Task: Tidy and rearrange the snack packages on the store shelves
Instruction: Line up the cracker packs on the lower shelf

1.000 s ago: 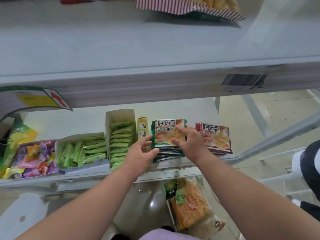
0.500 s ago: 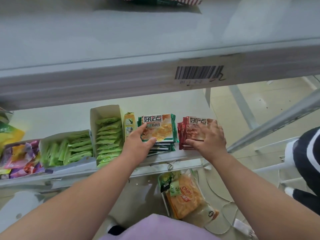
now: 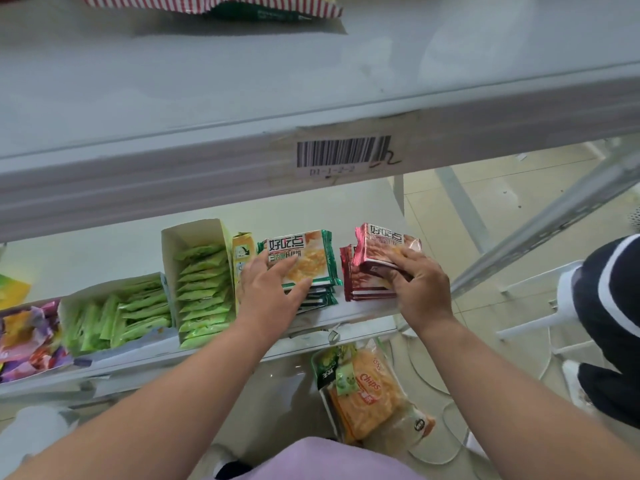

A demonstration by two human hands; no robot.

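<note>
Left hand (image 3: 268, 292) lies flat on green packets (image 3: 311, 261) beside sachet box (image 3: 194, 237); right hand (image 3: 420, 289) fingers grasp red packets (image 3: 377, 251).

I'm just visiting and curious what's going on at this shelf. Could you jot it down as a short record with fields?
Setting: white metal store shelf, seen from above
Left hand: fingers flat on the stack of green-edged biscuit packets
Right hand: grips the top packet of the stack of red biscuit packets, lifted at a tilt
Further left: two open white cardboard boxes of green sachets, purple wrapped sweets
Shelf below: orange bag of chips
Label: barcode sticker on the upper shelf's edge
</note>
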